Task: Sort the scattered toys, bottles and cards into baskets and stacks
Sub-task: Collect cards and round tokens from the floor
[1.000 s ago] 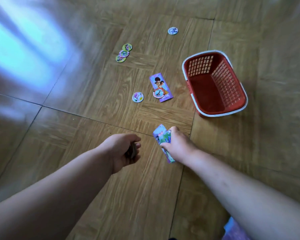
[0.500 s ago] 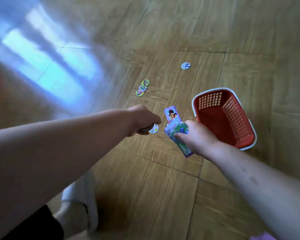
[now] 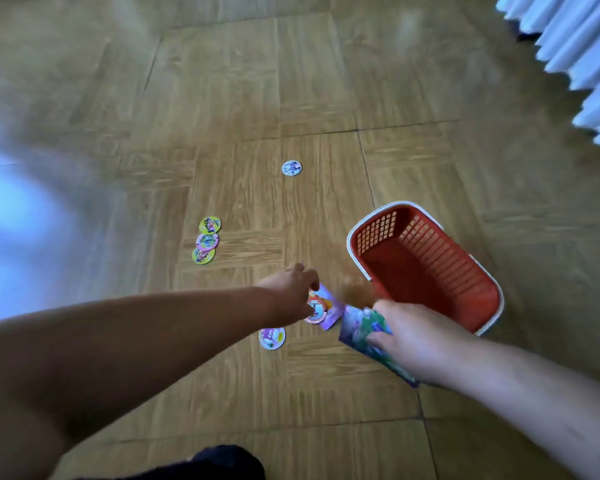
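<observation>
My left hand reaches forward, its fingers curled down onto a red-rimmed round disc that lies on a purple card on the floor. My right hand grips a stack of colourful cards just right of that card. An empty red basket with a white rim stands beside my right hand. More round discs lie on the floor: one below my left hand, three overlapping ones at the left, and one farther away.
The floor is wood-pattern tile with bright glare at the left. A pale blue curtain hangs at the top right. A dark piece of clothing shows at the bottom edge.
My left hand has moved forward and right onto the disc on the purple card. My right hand has stayed near the basket with its cards. The view has tilted upward.
</observation>
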The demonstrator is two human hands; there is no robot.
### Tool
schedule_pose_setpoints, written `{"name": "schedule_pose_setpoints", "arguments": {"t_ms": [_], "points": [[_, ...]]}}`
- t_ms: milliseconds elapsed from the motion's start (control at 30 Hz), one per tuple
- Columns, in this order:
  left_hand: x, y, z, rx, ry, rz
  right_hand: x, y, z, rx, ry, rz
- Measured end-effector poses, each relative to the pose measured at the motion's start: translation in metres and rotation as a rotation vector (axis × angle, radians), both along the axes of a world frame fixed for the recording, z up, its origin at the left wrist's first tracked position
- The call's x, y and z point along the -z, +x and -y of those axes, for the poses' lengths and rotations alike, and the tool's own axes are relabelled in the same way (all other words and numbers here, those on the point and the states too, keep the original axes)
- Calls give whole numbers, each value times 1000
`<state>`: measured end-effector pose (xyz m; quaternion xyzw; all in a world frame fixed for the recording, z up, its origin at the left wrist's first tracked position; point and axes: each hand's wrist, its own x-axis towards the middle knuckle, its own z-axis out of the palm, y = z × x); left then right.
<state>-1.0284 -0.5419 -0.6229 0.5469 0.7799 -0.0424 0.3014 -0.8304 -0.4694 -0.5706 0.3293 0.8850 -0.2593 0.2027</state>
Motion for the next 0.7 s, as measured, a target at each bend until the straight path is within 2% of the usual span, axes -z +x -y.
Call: {"name": "schedule_pose_setpoints", "arguments": {"t_ms": [133, 300, 500, 700], "points": [[45, 3, -15, 273, 23, -26, 25, 2, 11, 232, -22, 42], [66, -1, -12, 331, 1, -32, 47, -18, 30, 432, 11, 8], [61, -20, -5, 115, -23, 199, 66, -43, 26, 503, 53, 9], [48, -96, 16, -343, 51, 527, 68, -91, 13, 467, 24, -17]]}}
